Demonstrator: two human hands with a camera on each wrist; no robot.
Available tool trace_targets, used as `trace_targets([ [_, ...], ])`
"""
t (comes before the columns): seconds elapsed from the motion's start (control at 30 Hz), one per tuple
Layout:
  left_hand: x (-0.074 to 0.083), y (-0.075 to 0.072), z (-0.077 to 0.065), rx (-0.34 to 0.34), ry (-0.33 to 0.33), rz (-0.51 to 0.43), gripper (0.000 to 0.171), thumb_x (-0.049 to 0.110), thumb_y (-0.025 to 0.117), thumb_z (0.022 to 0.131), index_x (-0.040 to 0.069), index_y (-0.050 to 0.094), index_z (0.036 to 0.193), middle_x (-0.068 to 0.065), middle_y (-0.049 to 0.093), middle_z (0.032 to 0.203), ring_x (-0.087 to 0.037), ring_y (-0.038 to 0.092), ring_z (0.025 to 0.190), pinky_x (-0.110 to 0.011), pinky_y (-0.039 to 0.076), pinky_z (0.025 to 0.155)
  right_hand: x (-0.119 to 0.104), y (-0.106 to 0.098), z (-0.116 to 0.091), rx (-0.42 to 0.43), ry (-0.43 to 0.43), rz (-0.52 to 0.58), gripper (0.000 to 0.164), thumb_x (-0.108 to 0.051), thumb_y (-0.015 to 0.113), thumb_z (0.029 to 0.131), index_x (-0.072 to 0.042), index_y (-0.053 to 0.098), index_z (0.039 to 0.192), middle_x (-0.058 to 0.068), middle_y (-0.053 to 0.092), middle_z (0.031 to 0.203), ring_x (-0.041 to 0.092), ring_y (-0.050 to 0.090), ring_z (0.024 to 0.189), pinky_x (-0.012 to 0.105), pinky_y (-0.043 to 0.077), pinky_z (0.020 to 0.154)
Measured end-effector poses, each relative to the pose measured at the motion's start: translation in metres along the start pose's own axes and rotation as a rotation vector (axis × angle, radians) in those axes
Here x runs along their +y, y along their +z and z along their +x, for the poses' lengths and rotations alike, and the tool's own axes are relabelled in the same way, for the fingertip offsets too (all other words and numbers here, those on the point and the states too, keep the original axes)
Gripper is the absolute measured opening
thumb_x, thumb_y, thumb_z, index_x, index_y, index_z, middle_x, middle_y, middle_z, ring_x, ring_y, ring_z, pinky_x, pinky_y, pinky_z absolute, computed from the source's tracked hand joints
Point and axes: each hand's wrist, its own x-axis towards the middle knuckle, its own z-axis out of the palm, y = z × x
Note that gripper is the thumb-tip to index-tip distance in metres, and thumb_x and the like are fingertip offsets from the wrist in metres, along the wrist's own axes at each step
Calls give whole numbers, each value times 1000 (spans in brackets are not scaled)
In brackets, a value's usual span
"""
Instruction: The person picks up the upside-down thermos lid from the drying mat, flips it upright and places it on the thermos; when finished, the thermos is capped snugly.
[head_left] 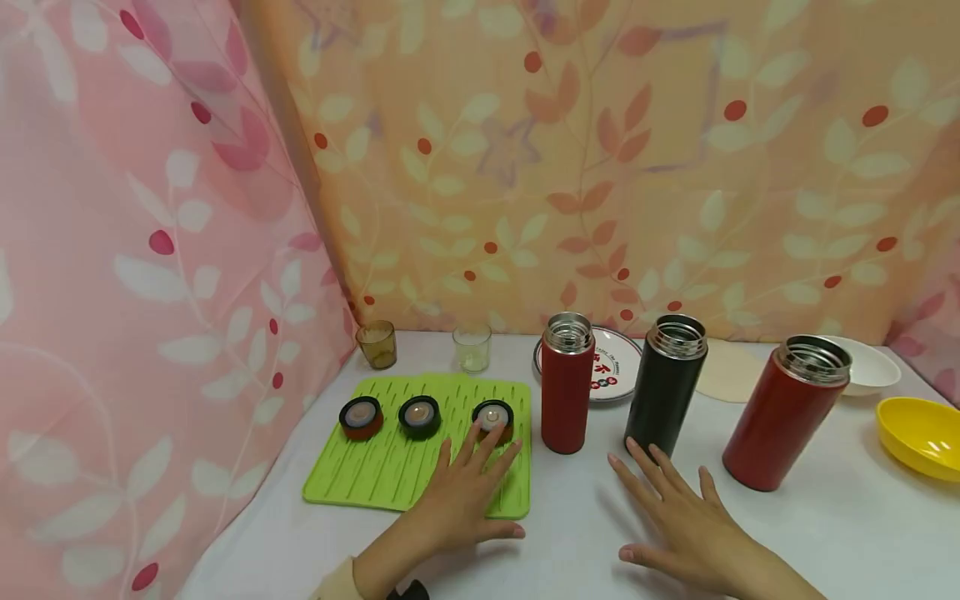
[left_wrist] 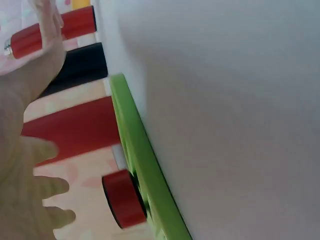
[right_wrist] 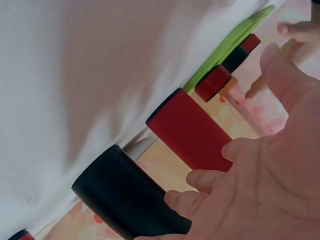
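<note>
My left hand (head_left: 461, 496) is spread over the right part of a green ridged mat (head_left: 360, 483), its fingertips overlapping the rightmost lid (head_left: 492, 414) in the head view. That lid lies upside down, as do a red-sided lid (head_left: 361, 418) and a black lid (head_left: 419, 417) farther left on the mat. My right hand (head_left: 686, 533), fingers spread and holding nothing, is in front of an uncapped black thermos (head_left: 663, 387). To its left stands a slim red thermos (head_left: 567, 387); to its right, a wider red thermos (head_left: 783, 417). Both have bare metal necks.
Behind the mat stand an amber glass (head_left: 377, 345) and a clear glass (head_left: 472, 348). A printed plate (head_left: 618, 367) and a beige round mat (head_left: 727, 371) lie behind the thermoses. At the right are a white bowl (head_left: 866, 367) and a yellow bowl (head_left: 922, 437). Floral cloth (head_left: 480, 208) hangs along the back.
</note>
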Motion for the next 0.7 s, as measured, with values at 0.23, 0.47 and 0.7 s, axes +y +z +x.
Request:
trace_targets([
  [0.23,-33,-13,2,291,-57,-155,69,41,68,80,12,42,137,-8,49,135,-27,51,120,-45,48,90,-1,-1,3,91,-36,-17,92,-68,63,67,-38,23,144,4,25,152,39,29,133,78,21,89],
  [0.47,-88,-19,-2,515,-243,-282,53,22,75,76,6,57,123,-14,59,119,-30,56,110,-45,49,87,2,-3,11,207,-127,73,72,-41,73,73,-22,44,137,8,54,129,31,52,115,56,49,83],
  [0.7,-146,-16,-21,499,-482,-364,65,22,74,77,-4,46,130,-25,44,130,-41,41,121,-56,35,99,2,-6,17,222,-125,155,54,-27,74,76,-11,56,125,7,63,113,25,61,101,42,55,75],
])
